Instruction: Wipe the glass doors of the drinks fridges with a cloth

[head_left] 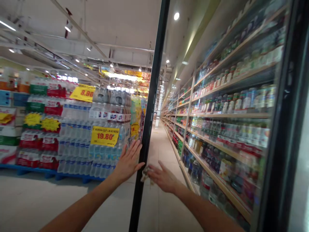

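Note:
A black door frame [151, 106] stands slightly tilted in front of me, with a glass pane on its right side. My left hand [127, 162] lies against the frame's left edge, fingers stretched out and holding nothing. Across from it, my right hand [164, 177] is at the pane side of the frame. A small crumpled, light-coloured cloth [145, 175] is at its fingertips and touches the frame. Motion blur smears the cloth and those fingers.
Stacked packs of bottled water [96, 141] stand on a blue pallet [72, 177] at left, with yellow price signs [105, 136]. Long shelves of bottles [229, 106] show in the glass at right, through it or mirrored, I cannot tell. Another dark upright [277, 129] borders the right side.

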A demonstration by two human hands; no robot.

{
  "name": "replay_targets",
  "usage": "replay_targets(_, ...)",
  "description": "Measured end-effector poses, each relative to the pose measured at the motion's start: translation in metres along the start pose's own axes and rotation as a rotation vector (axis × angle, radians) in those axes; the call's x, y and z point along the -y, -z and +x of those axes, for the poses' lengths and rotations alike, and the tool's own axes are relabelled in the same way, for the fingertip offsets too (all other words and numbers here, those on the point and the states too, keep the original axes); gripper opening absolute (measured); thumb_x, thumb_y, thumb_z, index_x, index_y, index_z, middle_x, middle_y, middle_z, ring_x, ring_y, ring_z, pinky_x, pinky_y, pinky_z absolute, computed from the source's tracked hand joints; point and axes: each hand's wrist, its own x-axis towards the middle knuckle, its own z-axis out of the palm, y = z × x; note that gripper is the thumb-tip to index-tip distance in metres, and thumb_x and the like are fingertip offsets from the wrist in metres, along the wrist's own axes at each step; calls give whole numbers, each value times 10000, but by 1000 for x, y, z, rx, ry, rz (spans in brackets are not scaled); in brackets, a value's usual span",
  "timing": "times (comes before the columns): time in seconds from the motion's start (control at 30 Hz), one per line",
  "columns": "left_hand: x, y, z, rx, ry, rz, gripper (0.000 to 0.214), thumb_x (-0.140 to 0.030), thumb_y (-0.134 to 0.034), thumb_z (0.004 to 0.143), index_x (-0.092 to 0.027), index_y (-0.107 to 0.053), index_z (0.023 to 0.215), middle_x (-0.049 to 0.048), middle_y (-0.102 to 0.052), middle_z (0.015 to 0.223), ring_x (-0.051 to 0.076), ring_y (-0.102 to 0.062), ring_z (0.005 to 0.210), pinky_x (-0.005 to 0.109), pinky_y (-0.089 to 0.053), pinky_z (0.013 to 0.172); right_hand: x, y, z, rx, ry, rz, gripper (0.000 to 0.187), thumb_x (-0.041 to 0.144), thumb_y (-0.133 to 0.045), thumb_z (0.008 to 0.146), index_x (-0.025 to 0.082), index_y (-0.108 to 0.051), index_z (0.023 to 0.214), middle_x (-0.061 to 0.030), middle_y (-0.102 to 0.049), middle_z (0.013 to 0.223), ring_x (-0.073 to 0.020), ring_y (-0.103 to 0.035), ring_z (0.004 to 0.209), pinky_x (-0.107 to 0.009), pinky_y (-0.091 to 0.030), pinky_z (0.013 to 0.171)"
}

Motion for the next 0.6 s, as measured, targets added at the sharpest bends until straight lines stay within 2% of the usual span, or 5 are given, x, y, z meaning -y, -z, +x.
replay_targets(0.07,2,0,10,1,6,17,682,-473,-448,858,-119,-267,1412,163,-391,1412,242,-242,1371,448,-108,1135,-45,30,21,-55,-89,-63,347,223,-382,902,316,-558,1187,58,-506,1337,-146,-277,1357,-427,-186,1148)
replay_targets(0.2,-1,1,38,0,42,13,659,-418,-436,870,-115,-234,1420,169,-330,1444,244,-193,1387,469,-114,1129,-124,86,66,-215,-453,-150,446,154,-371,879,199,-446,1317,-69,-329,1463,-264,-130,1399,-615,-25,1097)
replay_targets(0.3,-4,4,60,-40,19,20,637,-402,-418,880,-105,-240,1414,173,-320,1449,251,-177,1391,477,-111,1126,-131,98,86,-303,-595,-215,463,157,-389,864,156,-437,1324,-88,-289,1480,-272,-130,1396,-593,-28,1103)
replay_targets(0.47,-5,9,93,-129,19,28,609,-411,-386,892,-102,-267,1403,166,-320,1451,247,-185,1390,462,-116,1125,-128,97,101,-223,-360,-253,480,163,-375,860,168,-428,1336,-62,-340,1459,-233,-161,1393,-529,-60,1129)
replay_targets(0.6,-10,12,121,-101,10,29,600,-436,-376,893,-114,-306,1394,136,-320,1457,244,-206,1384,452,-91,1129,-180,140,80,-328,-761,-276,479,191,-333,879,179,-408,1352,-76,-269,1489,-263,-150,1392,-594,-90,1093)
